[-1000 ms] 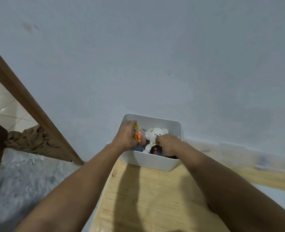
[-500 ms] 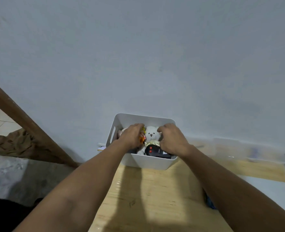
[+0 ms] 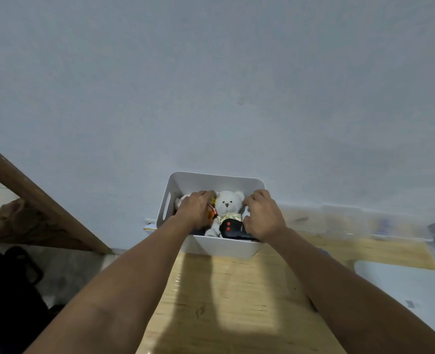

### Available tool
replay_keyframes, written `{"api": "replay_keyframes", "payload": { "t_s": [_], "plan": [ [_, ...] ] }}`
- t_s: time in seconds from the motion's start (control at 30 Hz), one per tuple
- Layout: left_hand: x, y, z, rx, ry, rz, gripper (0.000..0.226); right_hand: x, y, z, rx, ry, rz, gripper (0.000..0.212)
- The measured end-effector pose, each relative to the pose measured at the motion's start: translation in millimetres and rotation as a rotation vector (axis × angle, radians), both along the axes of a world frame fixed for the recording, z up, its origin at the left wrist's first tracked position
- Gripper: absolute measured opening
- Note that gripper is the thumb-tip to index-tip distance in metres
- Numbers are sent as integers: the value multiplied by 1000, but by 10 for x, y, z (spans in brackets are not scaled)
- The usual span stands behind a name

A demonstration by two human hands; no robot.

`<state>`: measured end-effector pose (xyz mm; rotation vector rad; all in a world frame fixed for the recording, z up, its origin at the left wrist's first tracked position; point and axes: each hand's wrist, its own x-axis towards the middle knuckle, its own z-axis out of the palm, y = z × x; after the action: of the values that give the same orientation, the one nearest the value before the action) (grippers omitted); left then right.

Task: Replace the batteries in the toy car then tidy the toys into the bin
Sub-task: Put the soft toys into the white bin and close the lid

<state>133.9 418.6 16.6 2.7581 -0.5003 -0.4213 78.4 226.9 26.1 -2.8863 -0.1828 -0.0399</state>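
- Since half a second ago: right hand (image 3: pixel 263 216) lifted off the black remote and shifted to the right side of the bear; left hand (image 3: pixel 197 210) barely displaced.
- White bin (image 3: pixel 221 247): on the far end of the wooden table (image 3: pixel 226 302), close against the grey wall (image 3: pixel 211 85); slot handle visible in its left wall.
- White teddy bear (image 3: pixel 227 204): inside the bin, centred, face up, pale bow at the neck.
- Black remote (image 3: pixel 230 227): inside the bin, lying over the bear's lower body, two red buttons showing.
- Orange and yellow toy (image 3: pixel 212 213): inside the bin, left of the bear, mostly covered by the left hand.
- Left hand: palm down over the toys at the bin's left side, fingers curled around the orange and yellow toy; grip pressure not determinable.
- Right hand: palm down at the bin's right side, fingers bent and touching the bear's ear and side, thumb near the remote; closed on nothing visible.
- Toy car: not identifiable among the bin contents.
- Brown wooden beam (image 3: pixel 40 198): slanting at left, crumpled brown cloth (image 3: pixel 9 221) behind it.
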Motion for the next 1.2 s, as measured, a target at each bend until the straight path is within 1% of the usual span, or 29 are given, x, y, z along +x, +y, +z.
{"api": "replay_keyframes", "payload": {
  "t_s": [0.17, 0.3, 0.4, 0.5, 0.6, 0.7, 0.9, 1.03, 1.1, 1.2],
  "plan": [
    [-61, 20, 86, -37, 33, 11, 77, -28, -16, -4, 62, -41, -20, 37],
    [-86, 34, 199, -76, 19, 63, 63, -94, -61, 107, 193, -102, -61, 39],
    [-118, -36, 346, -131, -18, 107, 72, -149, -168, 222, 263, -159, -118, 42],
    [-216, -179, 528, -235, -45, 116, 76, -226, -367, 307, 288, -148, -178, 44],
    [-345, -408, 661, -286, -149, 81, 60, -357, -628, 345, 299, -134, -234, 46],
    [-510, -709, 762, -334, -173, 50, 52, -537, -915, 355, 285, -102, -277, 46],
    [-874, -1448, 753, -274, -121, -100, 50, -1021, -1592, 335, 260, -34, -378, 48],
    [-1191, -2037, 659, -228, -49, -170, 50, -1407, -2128, 277, 250, -12, -433, 48],
    [-1353, -2324, 600, -205, 14, -190, 52, -1585, -2411, 222, 259, 7, -466, 48],
    [-1584, -2721, 473, -176, 160, -204, 59, -1826, -2820, 118, 261, 65, -521, 48]
  ]
}}
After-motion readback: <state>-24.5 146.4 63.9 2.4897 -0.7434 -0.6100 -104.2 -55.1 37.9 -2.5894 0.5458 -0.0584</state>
